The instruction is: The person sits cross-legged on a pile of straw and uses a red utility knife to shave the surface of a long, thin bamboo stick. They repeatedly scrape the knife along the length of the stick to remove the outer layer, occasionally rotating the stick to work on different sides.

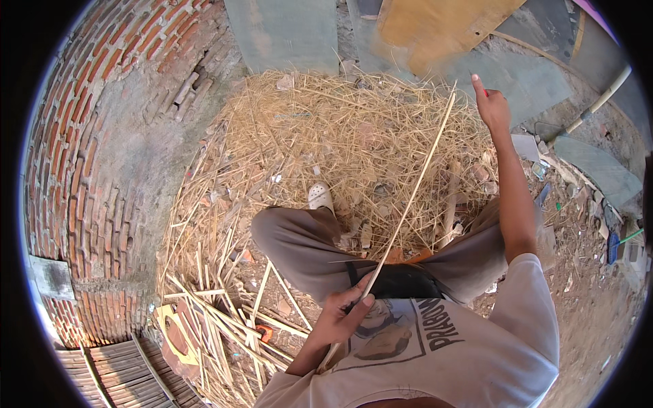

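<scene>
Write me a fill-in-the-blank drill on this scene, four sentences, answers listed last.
1. The left hand grips the lower end of a long thin pale ____ strip.
2. The right hand is raised above the heap of dry ____ shavings.
3. The curved wall on the person's left is built of red ____.
4. A foot in a ____ shoe rests on the shavings.

Missing words: bamboo; straw-coloured; brick; white
</scene>
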Demonstrator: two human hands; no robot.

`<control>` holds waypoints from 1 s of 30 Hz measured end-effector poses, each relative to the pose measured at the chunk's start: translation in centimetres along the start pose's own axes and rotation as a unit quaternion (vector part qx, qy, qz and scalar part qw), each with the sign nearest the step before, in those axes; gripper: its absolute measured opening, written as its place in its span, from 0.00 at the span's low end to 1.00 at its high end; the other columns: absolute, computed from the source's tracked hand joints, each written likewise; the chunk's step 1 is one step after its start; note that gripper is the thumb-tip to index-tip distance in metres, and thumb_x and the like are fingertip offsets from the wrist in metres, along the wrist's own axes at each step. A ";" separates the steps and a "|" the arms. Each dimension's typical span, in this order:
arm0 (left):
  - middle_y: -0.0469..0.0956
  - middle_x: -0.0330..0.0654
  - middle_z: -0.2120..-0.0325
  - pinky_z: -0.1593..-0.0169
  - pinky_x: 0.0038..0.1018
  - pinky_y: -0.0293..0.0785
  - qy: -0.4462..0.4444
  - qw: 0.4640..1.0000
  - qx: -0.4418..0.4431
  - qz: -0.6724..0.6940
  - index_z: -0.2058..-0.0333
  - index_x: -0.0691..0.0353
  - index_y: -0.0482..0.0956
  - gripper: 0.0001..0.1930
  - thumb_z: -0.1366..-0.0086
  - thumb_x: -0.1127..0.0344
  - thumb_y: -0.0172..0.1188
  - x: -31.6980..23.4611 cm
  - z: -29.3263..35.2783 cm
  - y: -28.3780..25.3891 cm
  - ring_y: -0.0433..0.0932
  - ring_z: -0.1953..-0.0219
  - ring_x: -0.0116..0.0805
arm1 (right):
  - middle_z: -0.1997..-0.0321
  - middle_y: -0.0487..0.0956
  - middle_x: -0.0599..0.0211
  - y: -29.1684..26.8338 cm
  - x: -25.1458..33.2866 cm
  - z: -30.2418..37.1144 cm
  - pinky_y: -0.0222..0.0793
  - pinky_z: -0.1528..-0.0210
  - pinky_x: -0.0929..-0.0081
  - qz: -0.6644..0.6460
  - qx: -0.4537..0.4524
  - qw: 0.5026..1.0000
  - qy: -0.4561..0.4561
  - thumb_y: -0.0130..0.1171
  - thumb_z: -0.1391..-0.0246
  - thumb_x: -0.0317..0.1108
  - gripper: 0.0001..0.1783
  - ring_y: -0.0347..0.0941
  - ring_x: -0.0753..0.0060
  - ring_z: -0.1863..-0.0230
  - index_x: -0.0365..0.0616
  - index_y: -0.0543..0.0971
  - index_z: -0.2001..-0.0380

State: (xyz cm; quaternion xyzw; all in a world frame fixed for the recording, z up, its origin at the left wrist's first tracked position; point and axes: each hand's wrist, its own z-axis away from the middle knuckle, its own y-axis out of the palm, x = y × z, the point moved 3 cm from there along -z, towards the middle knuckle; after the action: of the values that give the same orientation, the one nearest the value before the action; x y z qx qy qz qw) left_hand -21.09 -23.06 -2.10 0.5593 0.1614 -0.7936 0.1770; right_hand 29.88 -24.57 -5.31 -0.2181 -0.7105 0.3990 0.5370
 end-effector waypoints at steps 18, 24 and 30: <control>0.73 0.38 0.82 0.84 0.14 0.61 0.001 0.993 -0.041 0.110 0.38 0.64 0.64 0.20 0.25 0.67 0.41 -1.2 -3.3 0.8 0.65 0.90 0.17 | 0.93 0.68 0.64 1.7 8.5 16.5 0.65 0.82 0.62 0.033 0.103 0.924 -0.367 0.59 0.58 0.73 0.38 0.70 0.59 0.89 0.45 0.76 0.90; 0.72 0.37 0.83 0.84 0.14 0.60 0.002 0.995 -0.043 0.090 0.39 0.62 0.66 0.19 0.26 0.66 0.43 -1.0 -3.2 1.2 0.65 0.89 0.16 | 0.93 0.68 0.66 0.8 9.1 20.7 0.64 0.84 0.63 -0.050 0.105 0.858 -0.501 0.58 0.58 0.74 0.38 0.68 0.60 0.90 0.46 0.77 0.89; 0.72 0.35 0.84 0.82 0.16 0.61 -0.003 0.999 -0.019 0.032 0.37 0.61 0.64 0.21 0.27 0.67 0.45 -1.2 -2.6 1.6 0.66 0.88 0.16 | 0.92 0.71 0.64 1.8 7.4 15.3 0.66 0.84 0.65 0.038 0.083 0.933 -0.349 0.53 0.57 0.77 0.39 0.73 0.60 0.87 0.49 0.80 0.86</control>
State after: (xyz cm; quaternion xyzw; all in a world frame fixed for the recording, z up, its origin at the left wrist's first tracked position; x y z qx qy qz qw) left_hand -17.81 -23.22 -1.92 0.5583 0.1579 -0.7861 0.2131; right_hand 12.86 -23.11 -3.97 -0.0469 -0.8088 0.5274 0.2559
